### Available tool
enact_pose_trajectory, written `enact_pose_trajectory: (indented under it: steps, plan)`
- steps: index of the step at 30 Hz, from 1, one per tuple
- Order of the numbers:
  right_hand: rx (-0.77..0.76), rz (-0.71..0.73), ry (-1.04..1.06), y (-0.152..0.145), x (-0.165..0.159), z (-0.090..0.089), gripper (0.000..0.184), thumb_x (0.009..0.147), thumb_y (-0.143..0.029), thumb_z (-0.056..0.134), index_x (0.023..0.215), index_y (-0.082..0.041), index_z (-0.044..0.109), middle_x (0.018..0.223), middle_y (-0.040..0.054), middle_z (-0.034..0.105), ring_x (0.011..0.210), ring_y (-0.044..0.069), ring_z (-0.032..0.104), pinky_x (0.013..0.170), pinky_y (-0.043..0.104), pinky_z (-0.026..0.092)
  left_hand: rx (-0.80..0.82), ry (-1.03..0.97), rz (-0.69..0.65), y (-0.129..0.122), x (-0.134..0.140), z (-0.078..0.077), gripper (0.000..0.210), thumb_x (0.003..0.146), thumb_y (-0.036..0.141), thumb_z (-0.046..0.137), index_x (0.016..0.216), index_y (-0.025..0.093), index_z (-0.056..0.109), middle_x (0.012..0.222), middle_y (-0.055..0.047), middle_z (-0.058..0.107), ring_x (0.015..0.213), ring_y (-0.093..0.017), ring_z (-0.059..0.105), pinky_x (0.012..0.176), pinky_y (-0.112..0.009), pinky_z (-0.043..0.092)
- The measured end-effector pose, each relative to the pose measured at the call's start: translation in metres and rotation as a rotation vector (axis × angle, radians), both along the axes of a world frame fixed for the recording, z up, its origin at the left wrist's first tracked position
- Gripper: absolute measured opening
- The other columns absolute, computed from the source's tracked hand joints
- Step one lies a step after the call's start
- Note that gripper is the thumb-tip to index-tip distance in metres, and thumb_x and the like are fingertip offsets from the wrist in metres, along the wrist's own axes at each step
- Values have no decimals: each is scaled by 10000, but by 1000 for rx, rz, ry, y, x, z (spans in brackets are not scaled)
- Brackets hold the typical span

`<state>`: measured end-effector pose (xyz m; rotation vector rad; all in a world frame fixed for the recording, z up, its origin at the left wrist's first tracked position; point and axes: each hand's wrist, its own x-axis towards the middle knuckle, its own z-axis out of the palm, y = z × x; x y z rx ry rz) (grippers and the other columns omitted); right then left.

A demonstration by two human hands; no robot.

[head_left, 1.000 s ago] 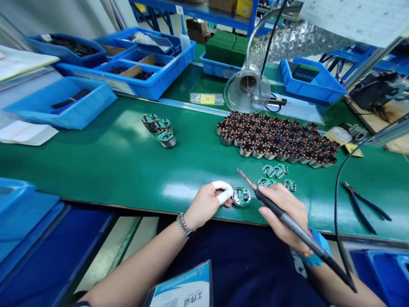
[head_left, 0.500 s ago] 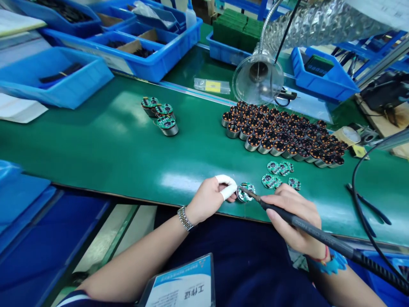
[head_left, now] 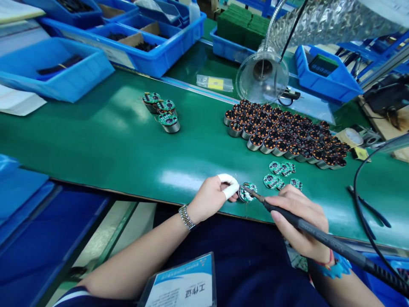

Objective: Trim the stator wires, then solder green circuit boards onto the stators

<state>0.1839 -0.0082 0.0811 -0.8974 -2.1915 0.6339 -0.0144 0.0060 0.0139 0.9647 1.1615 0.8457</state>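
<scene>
My right hand (head_left: 302, 217) is wrapped round the black handle of a soldering iron (head_left: 298, 222). Its tip meets a round green circuit board (head_left: 248, 192), which sits on a metal-sided part near the table's front edge. My left hand (head_left: 214, 197), with white finger covers on thumb and forefinger, is closed in a pinch at the board's left edge. What lies between those fingertips is too small to make out; a thin wire seems to stick up beside them. Several loose round circuit boards (head_left: 271, 181) lie just beyond my right hand.
Rows of metal-cased copper-wound coils (head_left: 280, 147) stand at the back right, under a clear fume hood (head_left: 262, 79). A few board-topped coils (head_left: 168, 121) stand left of centre. Pliers (head_left: 370, 209) and a black cable (head_left: 355, 183) lie at right. Blue bins (head_left: 60, 85) line the back.
The view has shifted slightly. Both hands, the soldering iron and the circuit board keep nearly the same places relative to one another.
</scene>
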Motion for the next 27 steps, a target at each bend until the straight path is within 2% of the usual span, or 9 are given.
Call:
enact_pose_trajectory:
  steps: [3, 6, 8, 10, 13, 17, 22, 25, 27]
  plan:
    - [17, -19, 44, -1, 3, -1, 344, 736, -84, 560, 1062, -184, 599, 688, 35, 586, 646, 164, 543, 589, 326, 459, -8, -4, 4, 0, 0, 1, 101, 738, 224, 594, 734, 123, 598, 615, -13, 630, 569, -112, 609, 607, -235, 515]
    - [5, -50, 83, -1, 5, -11, 399, 768, -76, 541, 1139, -223, 545, 743, 30, 609, 713, 169, 586, 634, 319, 494, -16, -12, 19, 0, 0, 2, 96, 727, 221, 601, 734, 126, 601, 609, -15, 632, 563, -120, 612, 598, -244, 513]
    - [-14, -69, 66, 1, 5, -22, 383, 783, -66, 528, 1127, -235, 531, 890, 49, 645, 865, 187, 611, 773, 352, 503, -18, -17, 25, 0, 0, 2, 98, 726, 225, 604, 728, 127, 601, 600, -15, 629, 556, -120, 610, 592, -244, 511]
    - [-37, -47, 13, 3, 3, -34, 384, 780, -69, 543, 1125, -233, 505, 1098, 76, 616, 1060, 212, 560, 933, 405, 443, -16, -18, 21, 0, 1, 1, 102, 728, 227, 604, 724, 126, 599, 599, -15, 626, 552, -114, 604, 591, -239, 509]
    - [-76, -1, -51, 6, -2, -49, 446, 768, -112, 584, 1174, -224, 439, 1261, 104, 521, 1200, 225, 460, 1012, 428, 381, -8, -13, 13, 0, 1, 2, 110, 737, 234, 600, 733, 125, 597, 612, -18, 627, 557, -109, 598, 598, -235, 509]
    - [-82, 4, -54, 10, -6, -57, 423, 785, -138, 580, 1170, -222, 426, 1243, 107, 532, 1168, 200, 493, 990, 385, 414, -17, -14, -1, -2, -1, 1, 111, 738, 237, 601, 746, 126, 589, 616, -19, 623, 574, -117, 603, 617, -254, 515]
    - [-84, 28, -36, 15, -6, -58, 372, 804, -144, 557, 1146, -216, 431, 1202, 106, 560, 1143, 188, 516, 971, 370, 434, -72, -101, -4, 5, -8, -2, 173, 727, 268, 621, 832, 131, 612, 699, -23, 632, 624, -114, 605, 659, -271, 517]
    - [-85, 28, -8, 15, -6, -60, 383, 798, -139, 564, 1147, -219, 428, 1200, 105, 562, 1140, 188, 519, 970, 370, 433, -51, -103, 6, 11, -9, -2, 175, 694, 248, 651, 823, 134, 623, 708, -17, 623, 641, -111, 590, 657, -260, 505]
    - [-82, 25, 19, 14, -6, -61, 395, 794, -132, 567, 1153, -220, 426, 1203, 103, 560, 1143, 187, 517, 983, 374, 421, 2, -106, -35, 15, -8, -1, 147, 686, 243, 656, 784, 137, 630, 717, -14, 616, 642, -107, 574, 645, -248, 491]
